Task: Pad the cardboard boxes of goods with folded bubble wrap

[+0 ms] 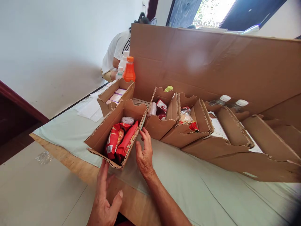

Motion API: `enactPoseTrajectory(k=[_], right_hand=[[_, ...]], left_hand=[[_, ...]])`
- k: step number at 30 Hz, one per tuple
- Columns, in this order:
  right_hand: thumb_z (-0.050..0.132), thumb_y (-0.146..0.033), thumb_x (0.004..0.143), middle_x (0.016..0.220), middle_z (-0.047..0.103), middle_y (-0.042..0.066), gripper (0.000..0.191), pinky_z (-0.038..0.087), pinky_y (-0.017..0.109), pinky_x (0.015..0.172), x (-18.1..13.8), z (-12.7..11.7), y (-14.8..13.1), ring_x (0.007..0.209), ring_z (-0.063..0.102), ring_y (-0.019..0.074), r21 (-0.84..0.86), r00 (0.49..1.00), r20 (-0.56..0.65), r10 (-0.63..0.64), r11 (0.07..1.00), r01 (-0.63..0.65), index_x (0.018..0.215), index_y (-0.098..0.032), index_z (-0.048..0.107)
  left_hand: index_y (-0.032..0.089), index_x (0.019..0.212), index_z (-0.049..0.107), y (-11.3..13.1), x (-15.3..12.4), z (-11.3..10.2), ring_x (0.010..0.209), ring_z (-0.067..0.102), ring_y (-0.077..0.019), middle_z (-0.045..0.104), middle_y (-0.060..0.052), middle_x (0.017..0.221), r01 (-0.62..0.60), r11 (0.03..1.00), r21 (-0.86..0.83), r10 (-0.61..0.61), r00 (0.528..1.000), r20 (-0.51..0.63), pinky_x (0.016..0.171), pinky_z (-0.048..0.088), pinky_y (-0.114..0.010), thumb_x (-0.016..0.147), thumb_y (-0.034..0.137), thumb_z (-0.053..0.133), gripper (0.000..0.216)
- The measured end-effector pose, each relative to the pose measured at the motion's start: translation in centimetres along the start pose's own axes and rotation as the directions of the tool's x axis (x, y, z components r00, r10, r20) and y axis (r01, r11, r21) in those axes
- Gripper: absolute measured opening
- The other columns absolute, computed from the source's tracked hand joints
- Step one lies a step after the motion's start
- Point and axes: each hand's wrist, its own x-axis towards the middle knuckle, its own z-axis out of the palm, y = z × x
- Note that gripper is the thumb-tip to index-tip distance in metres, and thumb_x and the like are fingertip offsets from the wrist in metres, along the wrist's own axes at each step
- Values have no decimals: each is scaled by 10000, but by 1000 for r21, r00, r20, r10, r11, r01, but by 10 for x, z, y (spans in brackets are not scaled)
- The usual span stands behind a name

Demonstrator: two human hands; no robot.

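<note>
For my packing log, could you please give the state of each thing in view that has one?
Near brown cardboard box: open, holds red snack packets.
Orange-capped orange bottle: upright, capped.
Two white-capped clear bottles: capped.
Right hand: open, fingertips at box edge.
Left hand: open, empty.

From my remote seat I see plain brown corrugated cardboard everywhere: the nearest box (101, 135) is tan, with a wavy, scalloped cut edge, and the tall cardboard sheet (211, 62) behind is the same brown. Inside that box lie bright red snack packets (121, 139) with white and yellow printing, and a small whitish wrapped item (127, 120). The next box (160, 125) holds a red-and-white pack (161, 108). An orange bottle (129, 70) has an orange cap, and the clear bottles (231, 102) wear white caps. The tabletop (199, 188) carries a pale grey-green cloth over light wood grain. The person's shirt (116, 50) is white with black stripes.
</note>
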Motion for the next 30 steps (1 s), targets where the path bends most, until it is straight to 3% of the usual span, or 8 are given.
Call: enactPoseTrajectory(k=[6, 12, 16, 20, 22, 25, 28, 30], right_hand=[[509, -248, 922, 1442, 589, 144, 389, 435, 503, 1144, -20, -1, 40, 1355, 543, 264, 19, 986, -44, 160, 987, -159, 1290, -201, 628], [496, -242, 884, 1470, 559, 153, 426, 528, 455, 1017, -19, 1, 49, 1274, 591, 258, 75, 965, -83, 248, 967, -242, 1294, -203, 609], [508, -285, 892, 1479, 547, 158, 414, 529, 454, 1004, -18, 1, 48, 1231, 609, 253, 110, 960, -85, 268, 960, -258, 1285, -204, 607], [527, -271, 878, 1479, 546, 153, 422, 525, 463, 999, -17, 1, 47, 1187, 624, 246, 130, 959, -67, 277, 955, -267, 1288, -207, 604], [529, -264, 876, 1478, 546, 153, 414, 532, 460, 983, -17, 1, 47, 1167, 631, 242, 132, 959, -59, 278, 954, -269, 1278, -205, 609], [530, -266, 871, 1467, 553, 156, 399, 535, 461, 975, -16, 2, 47, 1157, 634, 244, 132, 959, -59, 276, 955, -266, 1253, -196, 621], [531, -274, 858, 1443, 566, 164, 399, 546, 455, 948, -14, 3, 47, 1128, 645, 246, 128, 962, -69, 266, 958, -255, 1236, -184, 625], [531, -274, 854, 1435, 570, 164, 399, 550, 446, 935, -13, 3, 48, 1113, 648, 242, 125, 963, -77, 258, 961, -247, 1230, -184, 624]], left_hand=[[339, 1632, 197, 2, 54, 36, 1577, 229, -360, 156, -100, 1728, -183, 983, 24, 181, 980, 88, 1130, 492, -530, 907, 191, 601, 844], [227, 1617, 238, 19, 135, 92, 1600, 124, -361, 58, -163, 1736, -127, 992, 11, 124, 980, 154, 1149, 449, -544, 812, 190, 618, 891], [178, 1615, 219, 25, 156, 111, 1610, 62, -346, 25, -197, 1732, -132, 989, 68, 117, 975, 189, 1205, 362, -552, 766, 145, 600, 931], [203, 1602, 245, 30, 172, 80, 1602, 136, -329, 92, -187, 1725, -351, 910, 219, 335, 936, 109, 1248, 280, -548, 801, 170, 611, 882], [201, 1584, 295, 42, 195, 48, 1600, 138, -337, 115, -179, 1722, -474, 799, 369, 501, 865, 27, 1263, 228, -558, 810, 191, 631, 844], [172, 1483, 473, 68, 248, 0, 1594, 131, -380, 188, -189, 1706, -517, 615, 595, 639, 769, 7, 1260, 166, -609, 782, 168, 659, 725], [194, 1105, 729, 89, 290, -29, 1575, 176, -428, 374, -161, 1643, -477, 501, 723, 580, 804, 129, 1216, 177, -683, 761, 131, 665, 356], [200, 845, 749, 96, 299, -38, 1562, 210, -445, 446, -133, 1606, -481, 467, 742, 529, 825, 201, 1192, 194, -710, 767, 134, 666, 132]])
